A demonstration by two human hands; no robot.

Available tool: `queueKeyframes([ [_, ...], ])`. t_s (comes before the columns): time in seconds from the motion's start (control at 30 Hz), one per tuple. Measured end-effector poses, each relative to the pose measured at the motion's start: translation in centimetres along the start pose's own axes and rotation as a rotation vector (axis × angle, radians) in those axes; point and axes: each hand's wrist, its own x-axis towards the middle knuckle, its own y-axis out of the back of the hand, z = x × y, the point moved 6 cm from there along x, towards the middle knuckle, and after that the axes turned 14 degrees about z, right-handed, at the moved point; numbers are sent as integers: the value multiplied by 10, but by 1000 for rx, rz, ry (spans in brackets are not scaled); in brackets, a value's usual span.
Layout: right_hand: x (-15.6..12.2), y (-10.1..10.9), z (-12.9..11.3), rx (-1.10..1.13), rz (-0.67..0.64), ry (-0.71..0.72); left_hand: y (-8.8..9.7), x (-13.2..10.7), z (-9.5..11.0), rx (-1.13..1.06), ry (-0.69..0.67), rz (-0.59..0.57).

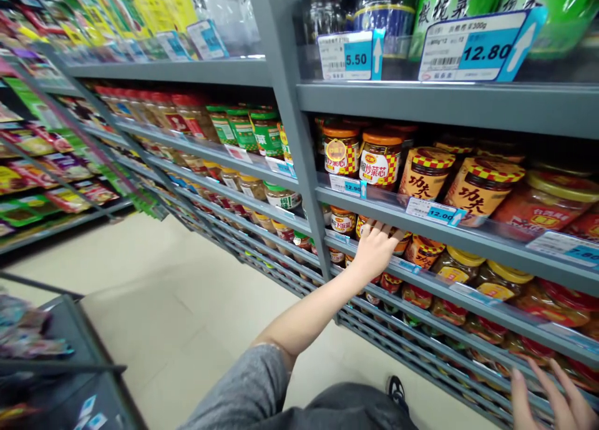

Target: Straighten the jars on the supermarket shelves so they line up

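**Left hand in the jar row**

The left hand reaches over the shelf rail, fingers against a small sauce jar. I cannot tell whether they grip it. The right hand is spread wide, low by the bottom shelves. The jars stand crowded, so one is best lifted straight and slowly, clear of its neighbours.

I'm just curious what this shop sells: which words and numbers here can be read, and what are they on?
"5.50": smaller upper price tag.
"12.80": bigger upper price tag.
"12.90": small tag under the orange-lid jars.
"12.0": slanted tag under the checked-lid jars.
"功夫": those checked-lid jars.
Everything else: too blurred or small.
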Motion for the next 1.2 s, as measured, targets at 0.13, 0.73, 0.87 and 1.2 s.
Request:
queueKeyframes([
  [0.13,32,3,-49,20,40,90,0,4,9,36,66,9],
  [0.73,124,-37,1,-182,367,320,-8,8,16,71,139,-81],
  [0.87,121,-44,1,-289,391,373,-12,7,15,42,159,-73],
  [1.2,121,-46,-6,-292,396,184,-11,-1,57,-177,184,39],
])
